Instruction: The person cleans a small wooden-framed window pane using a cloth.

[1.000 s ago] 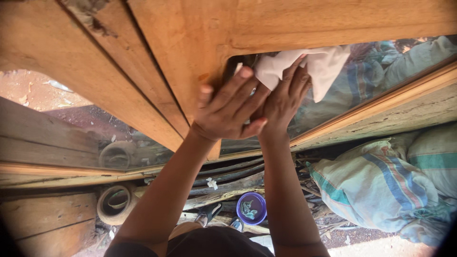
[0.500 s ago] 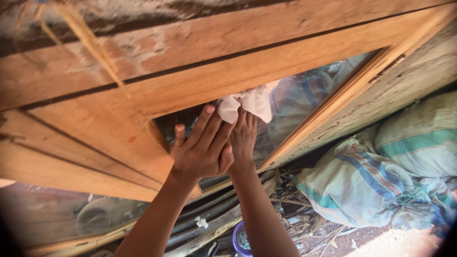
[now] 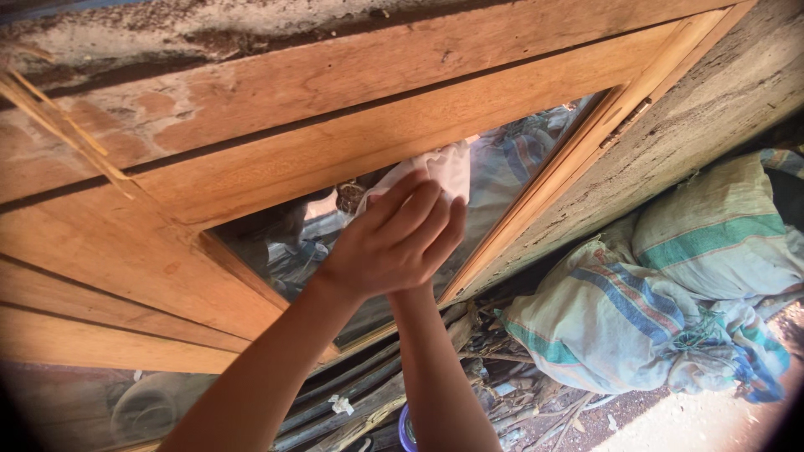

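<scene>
Nearest, both forearms rise from the bottom edge toward the pane point(image 3: 511, 180). The left hand point(image 3: 394, 243) lies on top, fingers pressed together and curled, covering the right hand point(image 3: 419, 289) beneath it; how the right fingers stand I cannot tell. Just beyond the left fingertips point(image 3: 435, 201) a white cloth point(image 3: 444, 167) shows, flat on the glass, its bulk hidden under the stacked hands and its free edge poking out on the far side, close under the top rail of the wooden frame point(image 3: 335, 151).

To wipe well, I judge it best to keep the cloth flat under the palm, press evenly with both hands, and work right into the corner by the rail. Striped sacks point(image 3: 636, 318) lie at right.
</scene>
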